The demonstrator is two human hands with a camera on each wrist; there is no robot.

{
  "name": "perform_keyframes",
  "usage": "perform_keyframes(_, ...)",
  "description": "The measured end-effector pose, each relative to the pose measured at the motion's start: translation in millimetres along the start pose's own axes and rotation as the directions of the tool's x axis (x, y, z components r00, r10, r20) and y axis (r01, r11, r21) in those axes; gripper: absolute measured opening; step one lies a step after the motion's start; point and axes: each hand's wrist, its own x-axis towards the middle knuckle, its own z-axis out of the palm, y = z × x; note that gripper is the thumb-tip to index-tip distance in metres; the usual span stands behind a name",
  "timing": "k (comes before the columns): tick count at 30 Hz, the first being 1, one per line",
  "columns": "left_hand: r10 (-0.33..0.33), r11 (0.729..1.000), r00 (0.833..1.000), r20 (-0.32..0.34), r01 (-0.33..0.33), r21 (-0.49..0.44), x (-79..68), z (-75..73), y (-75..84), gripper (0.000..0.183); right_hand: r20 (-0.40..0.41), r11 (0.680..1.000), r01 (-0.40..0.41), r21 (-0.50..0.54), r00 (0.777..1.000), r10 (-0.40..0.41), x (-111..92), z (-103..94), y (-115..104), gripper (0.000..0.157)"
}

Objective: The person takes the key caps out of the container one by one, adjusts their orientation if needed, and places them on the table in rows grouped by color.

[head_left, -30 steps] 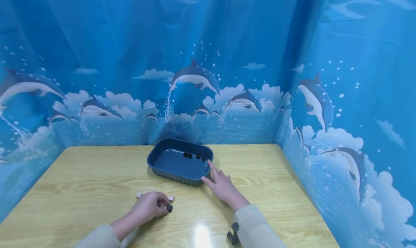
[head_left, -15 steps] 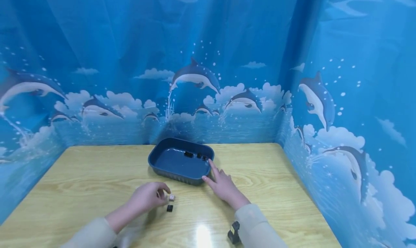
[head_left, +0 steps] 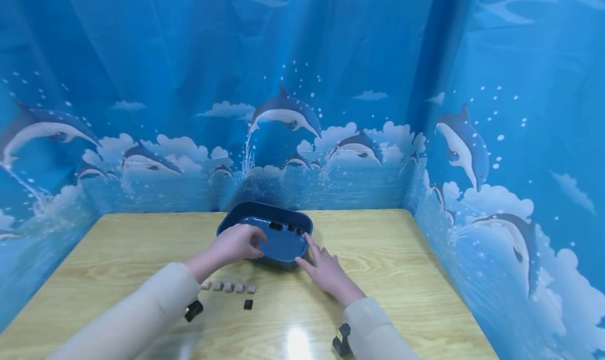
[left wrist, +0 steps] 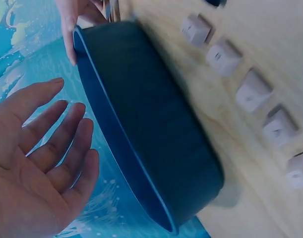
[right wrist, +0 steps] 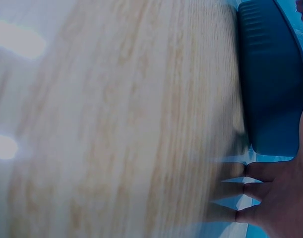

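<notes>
My left hand (head_left: 240,242) is over the near left part of a dark blue rectangular bin (head_left: 269,263). Its fingers are loosely curved, and the left wrist view shows the palm (left wrist: 32,188) with nothing in it. My right hand (head_left: 326,271) touches the bin's right end, index finger and thumb spread along the rim, the other fingers stretched out. Inside the bin, several black keycaps (head_left: 276,226) lie near the far wall. A row of several white lettered keycaps (head_left: 229,287) stands on the table in front, with one black keycap (head_left: 248,304) nearer me.
The wood-grain table (head_left: 378,276) meets a blue dolphin-print curtain (head_left: 189,87) at the back and on the right. Black wrist-camera mounts show at the left sleeve (head_left: 156,302) and the right sleeve (head_left: 373,323).
My left hand has let go of the black keycap on the table, lifted, and moved forward over the bin, uncovering the white row. The right hand stays at the rim.
</notes>
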Motion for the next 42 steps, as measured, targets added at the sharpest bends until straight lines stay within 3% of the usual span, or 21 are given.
perform_keyframes(5, -0.020, 0.998, 0.999, 0.043, 0.018, 0.054, 26.4, -4.5, -0.5, 0.030, -0.004, 1.000, 0.001, -0.006, 1.000, -0.001, 1, -0.6, 1, 0.074)
perform_keyframes(11, -0.020, 0.996, 0.996, 0.086, 0.013, 0.085, 53.6, -5.6, -12.5, 0.029, 0.006, 1.000, -0.009, 0.009, 1.000, 0.009, 0, 0.0, 0, 0.075)
perform_keyframes(18, 0.014, 0.988, 0.989, 0.150, -0.036, 0.147, 87.2, -2.3, -21.1, 0.032, 0.005, 1.000, -0.010, 0.016, 1.000, 0.010, 0, 1.6, 1, 0.077)
perform_keyframes(24, 0.032, 0.980, 0.970, 0.240, -0.078, 0.185, 112.0, -0.4, -17.6, 0.035, 0.000, 1.000, -0.008, 0.011, 1.000, 0.008, 0, 1.4, 3, 0.075)
perform_keyframes(31, -0.027, 0.971, 0.943, 0.331, -0.054, 0.233, 128.7, 5.9, -15.9, 0.037, 0.013, 0.999, -0.009, 0.035, 1.000, 0.008, -3, 3.6, 2, 0.077)
perform_keyframes(36, -0.051, 0.958, 0.917, 0.395, -0.067, 0.280, 136.3, 7.0, -15.1, 0.026, 0.007, 1.000, -0.006, 0.028, 1.000, 0.006, -4, 4.4, 2, 0.077)
perform_keyframes(42, -0.004, 0.942, 0.910, 0.415, -0.136, 0.308, 145.2, 6.0, -16.4, 0.018, 0.004, 1.000, -0.006, 0.023, 1.000, 0.006, 0, 1.4, 2, 0.077)
